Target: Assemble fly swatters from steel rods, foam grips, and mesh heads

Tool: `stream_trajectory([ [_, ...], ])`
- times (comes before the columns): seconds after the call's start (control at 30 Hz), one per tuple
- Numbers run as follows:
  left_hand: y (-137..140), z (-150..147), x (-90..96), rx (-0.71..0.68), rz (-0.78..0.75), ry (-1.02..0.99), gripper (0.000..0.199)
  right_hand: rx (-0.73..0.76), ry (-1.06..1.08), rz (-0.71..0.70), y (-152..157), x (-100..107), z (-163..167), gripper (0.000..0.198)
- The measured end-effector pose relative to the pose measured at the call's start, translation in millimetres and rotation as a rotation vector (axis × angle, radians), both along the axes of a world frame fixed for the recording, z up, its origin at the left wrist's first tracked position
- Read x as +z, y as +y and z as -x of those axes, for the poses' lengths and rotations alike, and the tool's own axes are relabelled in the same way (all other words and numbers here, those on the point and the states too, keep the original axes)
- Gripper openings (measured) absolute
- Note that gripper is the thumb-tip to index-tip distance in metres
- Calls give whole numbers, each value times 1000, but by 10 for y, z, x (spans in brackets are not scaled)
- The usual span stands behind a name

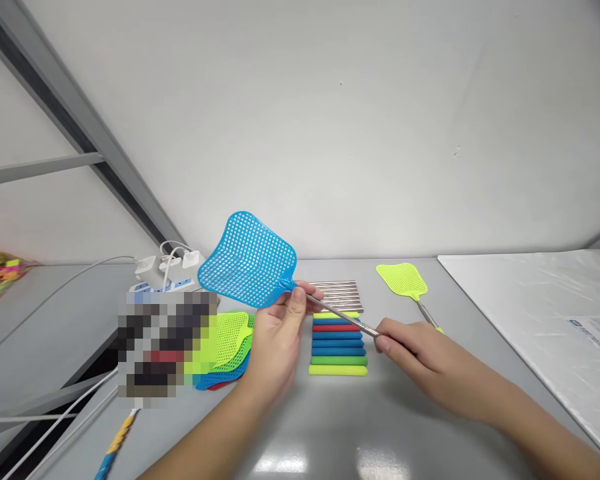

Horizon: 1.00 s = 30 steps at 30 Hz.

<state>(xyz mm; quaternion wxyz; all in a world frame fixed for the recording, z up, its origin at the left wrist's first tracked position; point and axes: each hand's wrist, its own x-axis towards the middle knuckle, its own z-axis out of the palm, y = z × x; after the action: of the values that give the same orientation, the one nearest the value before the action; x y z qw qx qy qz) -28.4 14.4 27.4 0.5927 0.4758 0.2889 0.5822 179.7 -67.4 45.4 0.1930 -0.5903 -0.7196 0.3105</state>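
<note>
Left hand (280,333): I saw its fingers pinching the neck of the blue fly swatter (247,260), steadying the head above the worktop (330,427).
Right hand (420,353): fingers closed on the metal rod (345,317), gripping its far end.
Below: coloured grips (338,343) lay lined up; a yellow swatter (403,280) rested apart.

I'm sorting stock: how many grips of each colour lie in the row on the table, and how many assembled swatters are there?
Blue grips: 4
Red grip: 1
Green grip: 1
Yellow-green grips: 2
Assembled swatters: 2, namely the blue swatter held in the left hand and right hand, and the yellow-green swatter
Total: 10
</note>
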Motion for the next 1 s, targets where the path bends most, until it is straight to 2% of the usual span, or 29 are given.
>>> stream_trajectory([
  [0.13, -95, -62, -88, -164, -19, 208, 19, -34, -110, -120, 23, -90, 35, 27],
  [0.23, -173, -109, -134, -290, -58, 310, 18, -6, -174, -244, 31, -164, 53, 22],
  [0.37, -236, -164, -180, -270, -150, 397, 16, 57, -282, -422, 42, -249, 69, 24],
  [0.5, -236, -165, -184, -264, -266, 501, 17, 117, -298, -560, 36, -294, 91, 23],
  [0.6, -231, -141, -179, -339, -303, 601, 30, 156, -328, -648, 16, -288, 119, 26],
  [0.7, -245, -126, -192, -430, -282, 613, 38, 193, -342, -651, -7, -264, 138, 25],
  [0.8, -250, -105, -197, -410, -251, 572, 42, 222, -359, -640, -8, -240, 114, 24],
  [1.0, -157, 22, -110, -190, -259, 423, 44, 175, -410, -709, 50, -150, 1, 23],
])
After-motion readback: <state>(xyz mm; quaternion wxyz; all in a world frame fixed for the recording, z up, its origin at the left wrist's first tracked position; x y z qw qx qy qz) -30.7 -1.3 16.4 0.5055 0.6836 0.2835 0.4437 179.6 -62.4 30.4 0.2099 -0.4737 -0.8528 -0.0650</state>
